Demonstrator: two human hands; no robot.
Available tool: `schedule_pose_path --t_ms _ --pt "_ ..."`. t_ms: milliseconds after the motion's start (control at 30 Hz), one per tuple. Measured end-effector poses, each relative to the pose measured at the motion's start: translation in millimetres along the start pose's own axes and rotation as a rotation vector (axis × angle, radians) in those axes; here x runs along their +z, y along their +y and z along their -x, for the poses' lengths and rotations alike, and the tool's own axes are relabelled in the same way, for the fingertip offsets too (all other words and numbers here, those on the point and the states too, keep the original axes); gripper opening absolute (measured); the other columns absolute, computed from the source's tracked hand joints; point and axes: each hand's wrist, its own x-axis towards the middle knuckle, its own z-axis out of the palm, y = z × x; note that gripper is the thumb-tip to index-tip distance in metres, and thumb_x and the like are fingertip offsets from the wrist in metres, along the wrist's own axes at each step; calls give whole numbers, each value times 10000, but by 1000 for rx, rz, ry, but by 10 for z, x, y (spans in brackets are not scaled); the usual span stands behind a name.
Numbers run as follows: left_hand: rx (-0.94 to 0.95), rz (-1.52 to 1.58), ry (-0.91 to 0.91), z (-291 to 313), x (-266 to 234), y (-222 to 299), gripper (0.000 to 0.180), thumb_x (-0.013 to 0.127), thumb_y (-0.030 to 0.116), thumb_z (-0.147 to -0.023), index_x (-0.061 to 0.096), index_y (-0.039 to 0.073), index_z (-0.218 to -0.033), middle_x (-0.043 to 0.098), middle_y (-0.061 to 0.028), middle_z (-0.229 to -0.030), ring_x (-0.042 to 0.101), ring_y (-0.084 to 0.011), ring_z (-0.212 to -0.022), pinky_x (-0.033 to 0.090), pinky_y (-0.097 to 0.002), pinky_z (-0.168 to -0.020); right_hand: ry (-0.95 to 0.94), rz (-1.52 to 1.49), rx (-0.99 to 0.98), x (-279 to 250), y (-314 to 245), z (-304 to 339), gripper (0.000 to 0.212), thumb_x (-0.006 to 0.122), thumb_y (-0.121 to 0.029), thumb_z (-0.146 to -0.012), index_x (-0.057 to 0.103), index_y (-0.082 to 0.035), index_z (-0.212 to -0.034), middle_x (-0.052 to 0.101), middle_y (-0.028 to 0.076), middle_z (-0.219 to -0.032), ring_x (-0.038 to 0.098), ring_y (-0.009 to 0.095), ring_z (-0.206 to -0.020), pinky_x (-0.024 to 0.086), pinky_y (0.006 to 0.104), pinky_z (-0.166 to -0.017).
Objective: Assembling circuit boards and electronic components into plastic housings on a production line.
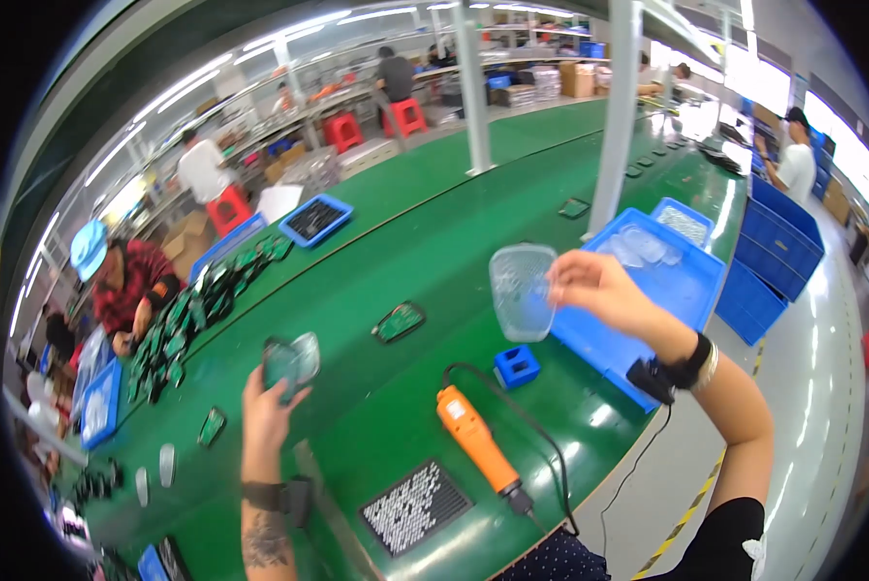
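Observation:
My left hand (pixel 272 412), at left of centre, is closed around a dark handheld device casing (pixel 279 363). A clear plastic cover (pixel 307 356) shows against the casing's right side; blur hides whether they are joined. My right hand (pixel 594 290) reaches in from the right, fingers pinched at the right edge of a translucent tapered plastic tub (pixel 522 295). Whether a small part is also between those fingertips is unclear. Just below the tub sits a blue block with square openings (pixel 517 367). An orange electric screwdriver (pixel 478 441) lies nearer me, its dark cable looping right.
A blue tray (pixel 599 353) with clear covers stands right of the tub. A black screw plate (pixel 415 508) lies in front. Green circuit boards, one at centre (pixel 399 321), dot the green bench; several are heaped far left near a person (pixel 134 281). A white post (pixel 614 126) rises behind.

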Motion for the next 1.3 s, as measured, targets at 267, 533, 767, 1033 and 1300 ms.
schedule_pose_path --t_ms 267,533,767,1033,1300 --pt "-30 551 -367 1670 1244 435 541 360 75 -906 172 168 -1404 287 -85 -1386 386 -256 -1223 364 -483 -972 -232 -481 -19 1523 -640 637 536 552 40 -827 334 -18 -1313 586 125 -968 588 187 -902 518 350 -790" --pt "-36 650 -425 2055 1116 321 538 346 298 -942 147 97 -1400 327 -92 -1362 371 -242 -1237 347 -433 -1000 -239 -273 -32 1685 -782 876 591 548 63 -815 314 -40 -1348 574 114 -988 578 172 -931 524 313 -774" --pt "61 513 -399 2183 1201 345 491 465 240 -900 291 60 -1322 456 -125 -1240 469 -254 -1134 381 -430 -968 -214 -248 43 1663 -858 978 528 549 72 -806 396 -24 -1302 560 84 -964 580 146 -895 520 268 -705" --pt "67 410 -413 2229 1163 247 489 534 55 -858 319 -11 -1292 490 -129 -1199 501 -214 -1100 413 -383 -948 -153 182 -117 1575 -910 922 350 620 -9 -796 548 16 -1138 579 78 -942 575 95 -752 493 212 -649" --pt "92 316 -462 2267 1126 133 456 546 53 -856 359 -31 -1264 518 -121 -1168 517 -200 -1073 426 -352 -928 -171 -120 61 1584 -724 847 211 652 -153 -805 629 44 -880 591 16 -634 488 33 -494 391 182 -453"
